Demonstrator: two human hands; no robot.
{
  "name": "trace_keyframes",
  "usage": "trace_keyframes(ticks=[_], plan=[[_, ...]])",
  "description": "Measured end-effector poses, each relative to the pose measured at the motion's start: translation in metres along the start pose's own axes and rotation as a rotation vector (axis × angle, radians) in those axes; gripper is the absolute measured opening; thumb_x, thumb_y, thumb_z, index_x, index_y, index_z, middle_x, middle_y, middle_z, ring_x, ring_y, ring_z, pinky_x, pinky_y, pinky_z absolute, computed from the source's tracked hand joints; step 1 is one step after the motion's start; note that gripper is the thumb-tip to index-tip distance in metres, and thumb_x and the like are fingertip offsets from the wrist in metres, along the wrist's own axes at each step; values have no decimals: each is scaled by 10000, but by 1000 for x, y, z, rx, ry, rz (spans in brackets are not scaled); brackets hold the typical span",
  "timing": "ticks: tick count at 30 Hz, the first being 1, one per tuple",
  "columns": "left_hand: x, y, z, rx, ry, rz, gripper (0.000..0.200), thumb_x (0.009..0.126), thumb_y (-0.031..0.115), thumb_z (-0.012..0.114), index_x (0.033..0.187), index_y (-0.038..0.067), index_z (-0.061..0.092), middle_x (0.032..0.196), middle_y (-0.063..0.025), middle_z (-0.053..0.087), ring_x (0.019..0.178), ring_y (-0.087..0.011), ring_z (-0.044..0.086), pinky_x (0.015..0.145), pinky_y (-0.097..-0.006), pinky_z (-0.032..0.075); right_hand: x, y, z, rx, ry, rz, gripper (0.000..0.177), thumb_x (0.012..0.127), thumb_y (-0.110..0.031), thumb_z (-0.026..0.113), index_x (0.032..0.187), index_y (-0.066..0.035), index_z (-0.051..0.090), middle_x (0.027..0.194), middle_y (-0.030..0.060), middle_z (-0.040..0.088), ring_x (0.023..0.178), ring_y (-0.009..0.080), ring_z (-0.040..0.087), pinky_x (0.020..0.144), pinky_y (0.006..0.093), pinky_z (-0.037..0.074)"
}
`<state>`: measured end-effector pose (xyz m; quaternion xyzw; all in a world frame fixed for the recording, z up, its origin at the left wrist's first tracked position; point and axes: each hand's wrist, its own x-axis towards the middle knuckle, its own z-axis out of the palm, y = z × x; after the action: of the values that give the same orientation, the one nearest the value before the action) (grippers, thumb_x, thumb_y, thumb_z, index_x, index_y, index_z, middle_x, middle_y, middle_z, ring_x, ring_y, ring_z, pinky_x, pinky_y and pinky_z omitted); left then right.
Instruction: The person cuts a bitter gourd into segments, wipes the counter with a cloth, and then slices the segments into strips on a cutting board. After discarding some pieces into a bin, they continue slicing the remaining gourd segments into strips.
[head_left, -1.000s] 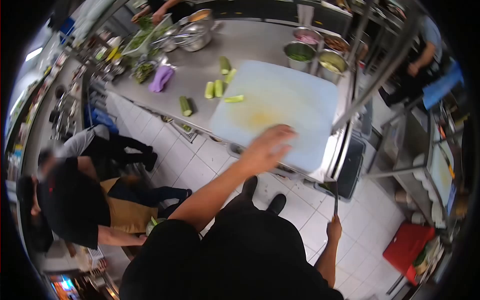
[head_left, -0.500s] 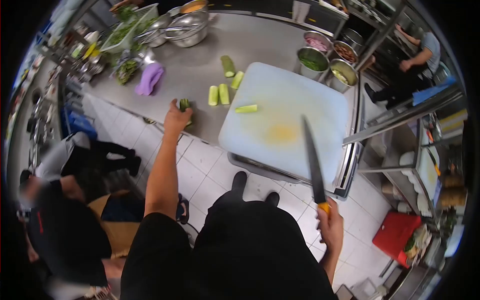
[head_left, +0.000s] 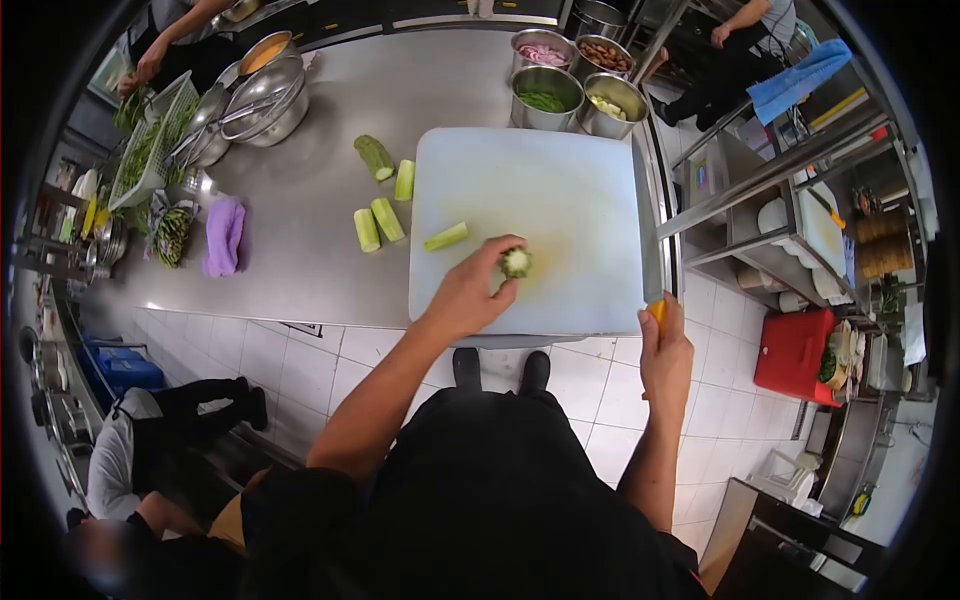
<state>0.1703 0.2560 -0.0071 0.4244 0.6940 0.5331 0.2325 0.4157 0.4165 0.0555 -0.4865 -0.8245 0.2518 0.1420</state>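
Observation:
My left hand (head_left: 468, 292) is over the front middle of the white cutting board (head_left: 540, 180). Its thumb and fingers are closed around a dark green cucumber piece (head_left: 517, 263), whose pale cut end faces up. In my right hand (head_left: 667, 362) is a long knife (head_left: 652, 270) with an orange-yellow handle, its blade pointing away from me along the board's right edge. A peeled cucumber piece (head_left: 446, 237) lies on the board, left of my left hand. More pale pieces (head_left: 367, 230) lie on the steel table beside the board, with a partly peeled cucumber (head_left: 374, 158) behind them.
Steel pots (head_left: 546, 98) of cut ingredients stand behind the board. On the left are a purple cloth (head_left: 224, 236), mixing bowls (head_left: 268, 105) and a basket of greens (head_left: 152, 150). A person's hand (head_left: 152, 62) is at the far left; other people are lower left and upper right.
My left hand has brought the dark green cucumber piece from the table's front edge rightward onto the board. The knife has shifted to the board's right edge. My view has turned.

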Motion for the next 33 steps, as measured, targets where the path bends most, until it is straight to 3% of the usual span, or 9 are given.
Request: trace_keyframes(ticks=[2,5,8,15,16,19,23,30,33], plan=[[6,-5,12,121,-46,22,538,899,32,713,1402,82,530,1300,-93,663,1190,-244,664,1026,-364,519,-12,-13,-10,132,-24,52,393,1050,-256,599,1390,-72,529,881,311,701,831,498,691,700,550,525],[12,12,10,101,-93,-165,585,887,29,716,1430,87,507,1323,-103,647,1195,-271,662,1028,-369,525,-22,-2,-11,142,-125,22,381,1034,-245,611,1357,-61,531,866,303,700,809,506,682,696,560,519],[8,6,13,154,15,76,662,876,25,751,1468,75,460,1368,-119,617,1211,-277,657,1013,-373,543,-17,29,-1,-63,-386,-75,387,1011,-225,611,1336,-37,518,833,301,692,798,515,672,712,589,520],[-4,7,30,123,106,5,541,893,-16,777,1346,53,489,1415,-177,602,1203,-239,659,1003,-386,557,-5,35,-16,-21,-429,-108,421,999,-261,652,1351,-55,549,842,257,713,770,475,685,701,559,544],[-9,8,33,104,90,28,502,898,-21,771,1315,56,502,1403,-183,610,1194,-237,663,1007,-384,554,-9,36,-13,51,-306,-222,407,990,-263,678,1336,-75,572,844,224,722,753,436,699,686,514,561],[-16,7,38,181,93,118,422,892,-33,772,1234,62,543,1354,-204,639,1168,-255,677,1002,-385,550,-9,23,-12,171,-233,-360,405,987,-252,688,1342,-92,574,811,190,718,721,403,702,669,486,567],[-15,21,43,346,180,173,329,868,-22,786,1129,69,607,1284,-171,683,1094,-331,705,908,-389,577,-1,49,17,-65,-448,-325,319,985,-237,688,1253,-99,587,835,120,721,669,353,695,621,472,562],[-23,14,48,463,221,270,402,814,-76,777,1162,47,618,1255,-202,633,1128,-383,636,908,-442,551,0,-2,19,196,-221,-597,354,950,-216,715,1264,-103,597,732,81,642,585,273,672,496,413,523],[-22,14,44,527,197,288,450,778,-91,763,1186,22,610,1255,-207,632,1119,-409,626,912,-473,540,4,-21,22,161,-279,-630,406,940,-196,718,1311,-99,582,697,65,604,553,251,653,463,402,504]])
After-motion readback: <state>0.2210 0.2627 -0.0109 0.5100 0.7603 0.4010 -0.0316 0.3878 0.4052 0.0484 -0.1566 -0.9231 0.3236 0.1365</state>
